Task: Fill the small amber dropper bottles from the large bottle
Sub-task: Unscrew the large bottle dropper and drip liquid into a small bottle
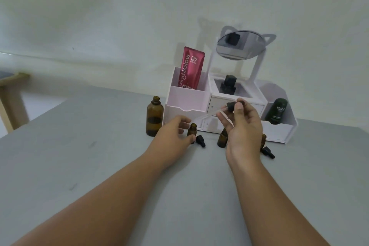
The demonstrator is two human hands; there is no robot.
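Note:
The large amber bottle stands uncapped at the left, partly filled with dark liquid. My left hand grips a small open amber bottle on the grey table. My right hand holds a dropper by its black bulb, the glass pipette pointing left and down toward that bottle. A second small bottle stands beside my right palm. A third small bottle is mostly hidden behind my right hand. Two black dropper caps lie on the table, one cap by the first bottle and another cap at the right.
A white cosmetics organizer stands right behind the bottles, holding a red tube, a dark square bottle and a dark green bottle, with a cat-ear mirror on top. A wooden stool is at far left.

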